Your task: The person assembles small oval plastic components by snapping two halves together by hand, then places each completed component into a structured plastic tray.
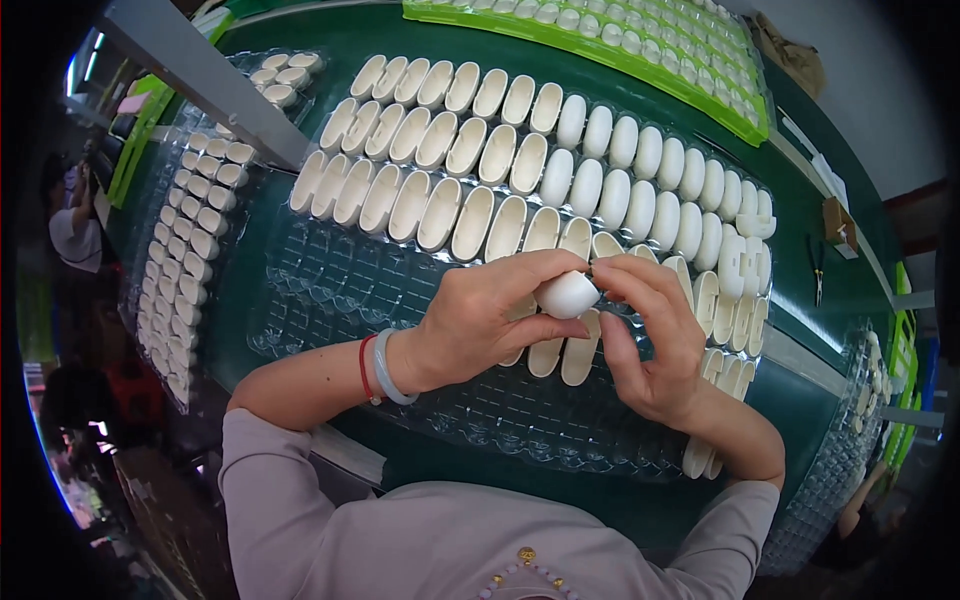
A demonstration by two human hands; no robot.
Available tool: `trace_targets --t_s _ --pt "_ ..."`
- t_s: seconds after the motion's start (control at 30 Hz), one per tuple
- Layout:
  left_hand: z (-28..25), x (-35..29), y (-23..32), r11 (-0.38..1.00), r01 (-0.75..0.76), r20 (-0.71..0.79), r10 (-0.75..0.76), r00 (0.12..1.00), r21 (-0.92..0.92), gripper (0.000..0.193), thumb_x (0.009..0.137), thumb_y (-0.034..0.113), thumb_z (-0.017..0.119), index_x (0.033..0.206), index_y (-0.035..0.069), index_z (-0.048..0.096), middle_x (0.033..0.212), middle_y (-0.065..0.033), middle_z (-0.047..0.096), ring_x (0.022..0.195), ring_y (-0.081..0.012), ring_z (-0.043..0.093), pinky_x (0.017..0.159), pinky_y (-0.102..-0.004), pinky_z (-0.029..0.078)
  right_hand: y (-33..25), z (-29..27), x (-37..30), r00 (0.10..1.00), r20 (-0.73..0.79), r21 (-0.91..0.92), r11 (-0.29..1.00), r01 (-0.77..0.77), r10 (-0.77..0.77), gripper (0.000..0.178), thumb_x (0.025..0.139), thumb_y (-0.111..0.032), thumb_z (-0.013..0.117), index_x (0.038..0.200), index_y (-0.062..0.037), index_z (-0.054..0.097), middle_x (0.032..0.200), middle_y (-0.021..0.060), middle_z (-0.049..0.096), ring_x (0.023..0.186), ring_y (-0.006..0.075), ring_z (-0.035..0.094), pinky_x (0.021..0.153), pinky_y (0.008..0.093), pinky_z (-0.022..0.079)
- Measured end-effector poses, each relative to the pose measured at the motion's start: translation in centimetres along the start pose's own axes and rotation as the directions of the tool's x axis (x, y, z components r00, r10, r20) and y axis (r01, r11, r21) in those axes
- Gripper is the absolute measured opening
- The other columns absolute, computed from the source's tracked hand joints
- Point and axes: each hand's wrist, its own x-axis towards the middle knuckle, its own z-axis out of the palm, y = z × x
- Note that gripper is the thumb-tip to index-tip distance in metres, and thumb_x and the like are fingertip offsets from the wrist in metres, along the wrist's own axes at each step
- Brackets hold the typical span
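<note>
Fingers of the left hand pinch a white rounded shell at frame centre; the right hand curves half-open beside it, contact unclear. Bare green surface borders the clear tray at frame right.

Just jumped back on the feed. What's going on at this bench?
A person pinches a small white rounded piece between the thumb and fingers of the left hand. The right hand is close beside it, thumb apart from the fingers; whether its fingertips touch the piece is hard to tell. Below, clear plastic trays hold rows of pale oval shells, some hollow side up, others domed side up.
</note>
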Motion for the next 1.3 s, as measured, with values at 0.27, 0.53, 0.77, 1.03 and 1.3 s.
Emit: trace_targets --t_s 0.27,0.53,0.77,1.03,1.3 --pt "0.4 0.0 -0.2 0.998 -0.034 0.058 0.031 0.998 0.053 0.043 0.062 0.010 0.078 0.100 0.002 0.062 0.093 -0.0118 0.065 0.079 -0.0243 0.065 0.069 -0.0281 0.052 0.1 0.7 -0.5 0.998 -0.059 -0.001 0.999 -0.035 0.035 0.046 0.060 -0.007 0.080 0.102 -0.0016 0.062 0.096 0.0137 0.060 0.081 0.0229 0.060 0.064 0.0272 0.049" --pt "0.9 0.0 -0.5 0.990 -0.101 0.053 0.096 0.994 0.098 0.044 0.061 0.012 0.079 0.100 0.002 0.062 0.095 -0.0120 0.065 0.081 -0.0244 0.066 0.070 -0.0288 0.053 0.0 0.7 -0.8 0.995 -0.100 0.028 0.999 -0.024 0.027 0.042 0.059 -0.006 0.080 0.098 -0.0009 0.063 0.086 0.0125 0.062 0.075 0.0226 0.061 0.061 0.0277 0.049" --pt "0.9 -0.2 -0.7 0.982 -0.151 0.061 0.144 0.988 0.117 0.042 0.068 0.015 0.074 0.104 0.003 0.057 0.093 -0.0122 0.064 0.076 -0.0251 0.065 0.064 -0.0291 0.052 -0.1 0.7 -0.9 0.993 -0.092 0.088 0.994 -0.069 0.077 0.039 0.060 -0.006 0.080 0.095 0.0000 0.064 0.085 0.0128 0.063 0.075 0.0222 0.061 0.061 0.0276 0.050" --pt "0.5 -0.3 -0.6 0.989 -0.118 0.111 0.108 0.988 0.092 0.042 0.068 0.015 0.074 0.105 0.003 0.057 0.093 -0.0123 0.064 0.076 -0.0254 0.065 0.063 -0.0292 0.052 -0.1 0.6 -0.8 0.988 -0.065 0.161 0.978 -0.131 0.143 0.037 0.061 -0.006 0.080 0.094 0.0000 0.065 0.085 0.0119 0.063 0.076 0.0209 0.062 0.063 0.0274 0.050" --pt "0.6 -0.1 -0.6 0.976 -0.186 0.059 0.180 0.982 0.116 0.044 0.064 0.005 0.074 0.103 0.000 0.055 0.097 -0.0152 0.062 0.083 -0.0282 0.064 0.069 -0.0312 0.052 0.0 0.7 -1.0 0.988 -0.051 0.189 0.973 -0.134 0.146 0.032 0.064 -0.007 0.079 0.092 -0.0019 0.063 0.089 0.0108 0.062 0.075 0.0186 0.060 0.064 0.0262 0.048"
